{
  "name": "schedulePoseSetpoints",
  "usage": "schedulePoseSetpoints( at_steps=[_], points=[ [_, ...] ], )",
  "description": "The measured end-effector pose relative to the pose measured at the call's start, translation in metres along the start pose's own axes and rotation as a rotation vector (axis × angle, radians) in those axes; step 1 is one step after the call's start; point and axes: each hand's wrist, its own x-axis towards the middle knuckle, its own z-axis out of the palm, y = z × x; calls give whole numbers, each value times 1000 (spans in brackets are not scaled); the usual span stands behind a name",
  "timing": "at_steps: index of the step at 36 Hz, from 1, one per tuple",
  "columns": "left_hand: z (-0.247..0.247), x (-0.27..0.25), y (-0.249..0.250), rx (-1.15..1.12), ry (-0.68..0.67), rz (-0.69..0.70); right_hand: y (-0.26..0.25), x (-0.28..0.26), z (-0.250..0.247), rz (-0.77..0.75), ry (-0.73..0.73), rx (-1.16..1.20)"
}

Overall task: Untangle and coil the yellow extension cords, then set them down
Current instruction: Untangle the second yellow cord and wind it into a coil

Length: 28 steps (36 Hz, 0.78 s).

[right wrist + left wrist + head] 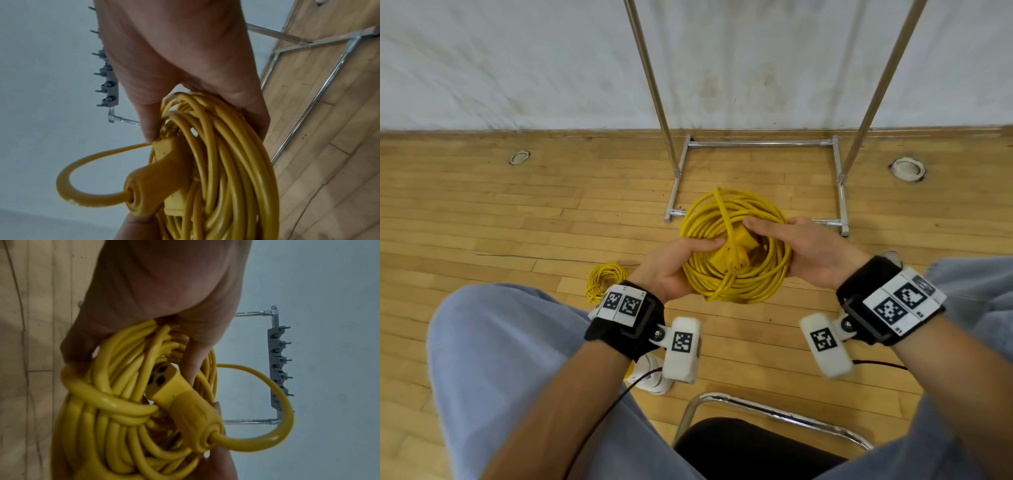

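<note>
**Wood floor, chrome rack, big coil held in both hands**

Pale wood-strip floor [482, 219] runs to a scuffed white wall; a chrome garment rack [756, 144] stands on it just beyond the hands. Seated person, grey trousers, chair edge showing below.

Large yellow coil [736, 270] is held above the floor between the knees, in front of the rack base. Left hand [674, 267] wraps the coil's left side, fingers curled around the bundled turns. Right hand [811, 250] grasps the right side, fingers reaching across the top toward the socket end [736, 251], which sits in the middle of the coil. The left wrist view shows the socket end's slotted face tucked inside the loops, with its tail of cord bowing out in a free arc. One turn crosses over the bundle like a wrap.

Smaller yellow coil [604, 279] lies on the floor to the left, well apart from the big one; it looks already wound.

Handling, by judgement:
- Cord jacket looks smooth and fairly stiff; turns will want to spring open if grip loosens.
- Many turns, so likely some weight; support from both sides suits it.
- Best hold: around the whole bundle, not single strands.
- Socket end is the rigid part; the free arc could snag or unwind when the coil goes down.
</note>
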Motion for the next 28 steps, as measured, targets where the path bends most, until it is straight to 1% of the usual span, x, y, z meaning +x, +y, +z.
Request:
schedulePoseSetpoints(
  at_steps=[4, 9, 14, 19, 25, 28],
  points=[
    [0, 0, -1, -48, -11, -50, -3, -2, 0, 39, -43, 32],
    [1, 2, -4, -57, 18, -20, -6, -2, 3, 100, -93, 105],
    [2, 3, -3, -57, 67, -8, -2, 1, 12, 74, -26, 214],
    [6, 4, -4, -26, 104, -4, 2, 6, 10, 47, 47, 165],
    [5, 2, 1, 27, 53, -22, -1, 5, 4, 62, -7, 64],
    [3, 4, 0, 57, 60, 2, 1, 6, 4, 104, -11, 82]
  ],
)
